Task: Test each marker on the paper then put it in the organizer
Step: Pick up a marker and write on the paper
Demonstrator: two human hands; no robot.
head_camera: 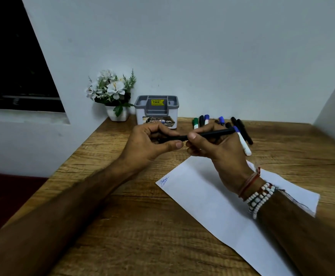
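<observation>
Both hands hold one slim black marker (pixel 210 134) level above the wooden table (pixel 134 226). My left hand (pixel 152 144) grips its left end, where the cap seems to be. My right hand (pixel 216 148) pinches the barrel between thumb and fingers. A white sheet of paper (pixel 212 204) lies below, with a small blue scribble (pixel 164 181) near its left corner. The grey-and-white organizer (pixel 156 112) stands at the back by the wall. Several other markers (pixel 222 122), green, blue and black, lie in a loose group behind my right hand.
A white pot of artificial white flowers (pixel 113 96) stands left of the organizer in the back corner. Walls close the table at the back and right. A dark window (pixel 13 66) is at the left.
</observation>
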